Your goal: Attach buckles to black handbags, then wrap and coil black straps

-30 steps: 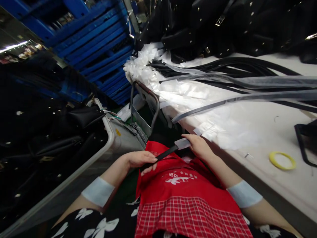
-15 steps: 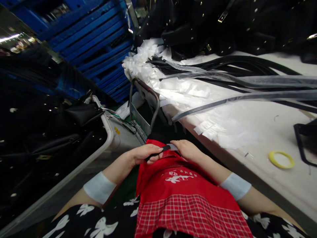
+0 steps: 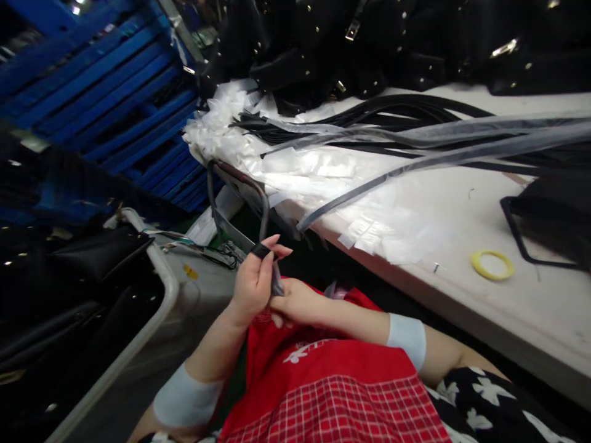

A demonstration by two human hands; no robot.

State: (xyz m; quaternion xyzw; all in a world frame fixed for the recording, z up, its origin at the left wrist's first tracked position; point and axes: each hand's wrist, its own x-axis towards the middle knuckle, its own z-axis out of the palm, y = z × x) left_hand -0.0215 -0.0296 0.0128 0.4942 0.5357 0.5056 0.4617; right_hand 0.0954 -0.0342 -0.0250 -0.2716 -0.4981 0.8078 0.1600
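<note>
The left hand (image 3: 252, 283) is raised over the lap, its thumb and fingers pinched together on the top end of a short black strap (image 3: 261, 251). The strap runs down from there, its lower part in a greyish sleeve, to the right hand (image 3: 295, 304). That hand lies just beside the left at its 4 o'clock, fingers curled shut around the strap's lower end. Both hands hover above a red apron (image 3: 323, 381) with a checked hem.

At 12 o'clock from the hands, close behind them, a bent dark metal bar (image 3: 240, 184) stands up at the corner of the surface, with loose wires (image 3: 203, 249) at its foot. At 9 o'clock is a grey-rimmed bin (image 3: 159, 289) filled with black bags. Nothing lies between the hands and the strap.

The white surface (image 3: 517, 320) stretches from 1 to 4 o'clock. Its near corner is heaped with clear plastic sleeves (image 3: 318, 175). Long black straps (image 3: 415, 123), some sheathed in clear film, fan across it toward 2 o'clock. A yellow tape ring (image 3: 492, 264) lies alone at 3 o'clock, well apart from the hands, and a black bag (image 3: 549, 221) sits just beyond it at the right edge. Studded black bags (image 3: 378, 43) are stacked along the far side at 1 o'clock. Blue slatted pallets (image 3: 101, 92) lean in a stack at 10 to 11 o'clock.
</note>
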